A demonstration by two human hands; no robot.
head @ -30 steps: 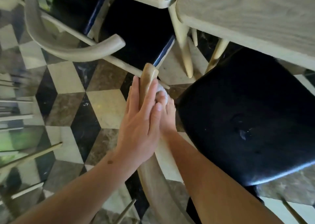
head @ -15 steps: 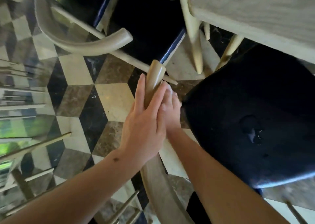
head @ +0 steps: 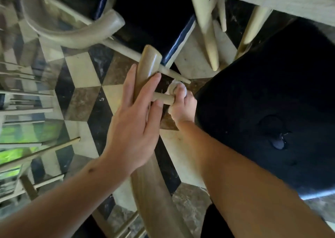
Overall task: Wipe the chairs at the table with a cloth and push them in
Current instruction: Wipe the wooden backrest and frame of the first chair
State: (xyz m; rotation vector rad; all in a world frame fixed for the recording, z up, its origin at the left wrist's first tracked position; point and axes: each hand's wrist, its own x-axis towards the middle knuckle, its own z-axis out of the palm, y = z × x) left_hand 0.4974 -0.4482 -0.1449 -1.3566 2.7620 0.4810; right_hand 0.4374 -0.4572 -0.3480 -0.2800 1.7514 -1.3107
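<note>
A chair with a black cushioned seat [head: 268, 107] and a curved pale wooden armrest [head: 147, 65] fills the middle and right. My left hand [head: 134, 121] lies flat on top of that armrest, fingers spread along it. Below and to its right, my right hand [head: 181, 105] holds a small white cloth [head: 172, 88] against the armrest's support spindle [head: 163, 98]. Most of the cloth is hidden under my fingers.
A second chair with a dark seat [head: 154, 20] and a curved armrest [head: 76, 36] stands at the upper left. The pale wooden table [head: 290, 2] and its legs [head: 208, 38] are at the top right. The floor [head: 81, 92] is patterned marble. Chair spindles [head: 36, 154] show at left.
My right hand with the cloth has dropped from beside the armrest's tip down to the support spindle under it. My left hand stays on the armrest. The view has moved closer.
</note>
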